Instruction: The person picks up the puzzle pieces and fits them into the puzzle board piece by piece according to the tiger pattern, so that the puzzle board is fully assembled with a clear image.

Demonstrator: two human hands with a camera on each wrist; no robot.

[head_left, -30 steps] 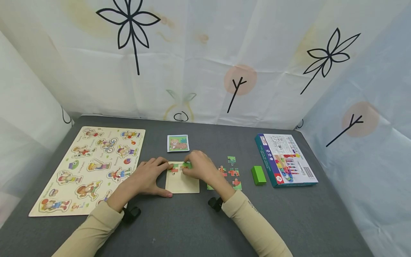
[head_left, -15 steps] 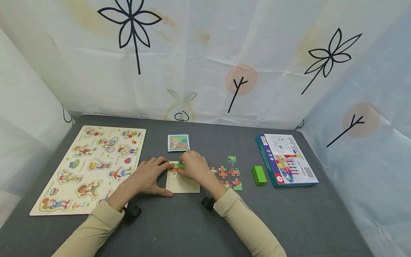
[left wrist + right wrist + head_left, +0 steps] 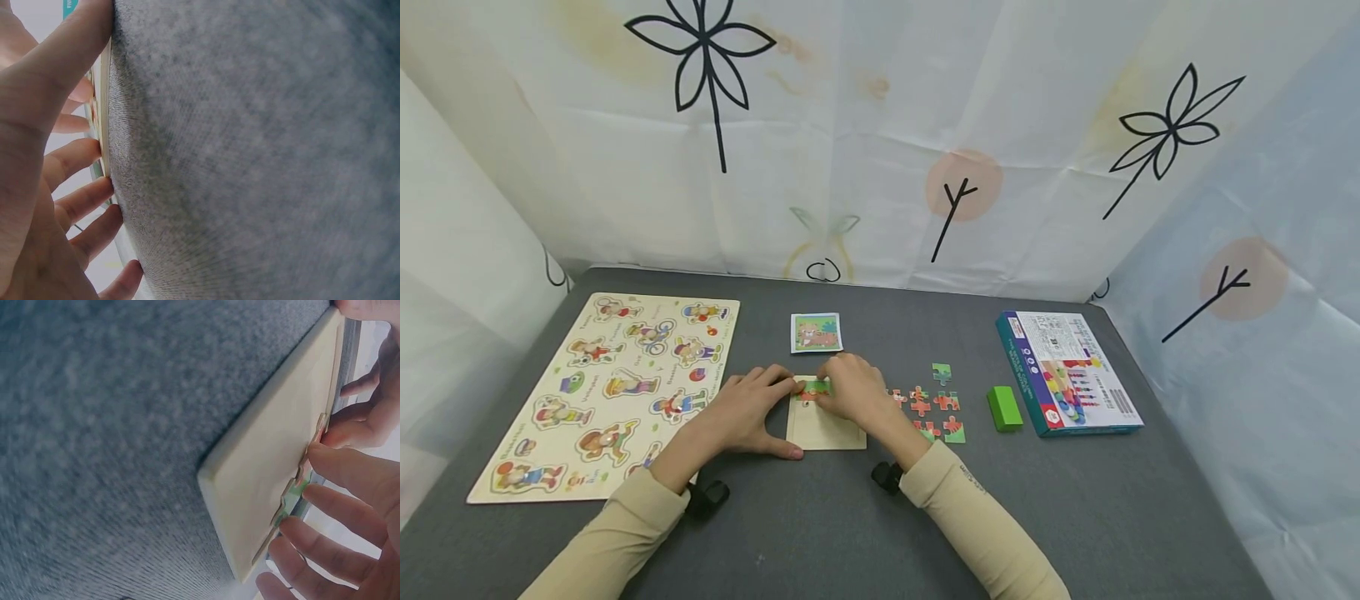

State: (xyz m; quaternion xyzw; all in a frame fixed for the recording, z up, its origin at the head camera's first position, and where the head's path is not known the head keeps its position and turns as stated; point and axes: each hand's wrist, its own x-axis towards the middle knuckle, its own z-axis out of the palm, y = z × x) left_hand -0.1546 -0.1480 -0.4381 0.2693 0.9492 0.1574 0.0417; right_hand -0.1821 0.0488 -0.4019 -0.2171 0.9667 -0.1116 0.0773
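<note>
A pale wooden puzzle tray (image 3: pixel 826 429) lies on the grey table, with a few joined jigsaw pieces (image 3: pixel 809 389) along its top left. At its left side my left hand (image 3: pixel 739 423) rests with spread fingers, the index tip by the pieces and the thumb at the lower left corner. My right hand (image 3: pixel 856 390) is over the tray's upper right. In the right wrist view its thumb and fingertips pinch a red and green jigsaw piece (image 3: pixel 299 487) at the tray's far edge; the hand partly covers it. The left wrist view shows the left fingertips at the tray's edge (image 3: pixel 105 119).
Several loose jigsaw pieces (image 3: pixel 947 402) lie right of the tray. A picture card (image 3: pixel 816 333) is behind it. Farther right are a green block (image 3: pixel 1004 409) and a flat box (image 3: pixel 1071 375). A large picture board (image 3: pixel 606 400) lies at the left.
My right hand has shifted left over the tray, bringing the jigsaw piece against those at the top left; over the last half second it barely moves. My left hand stays put.
</note>
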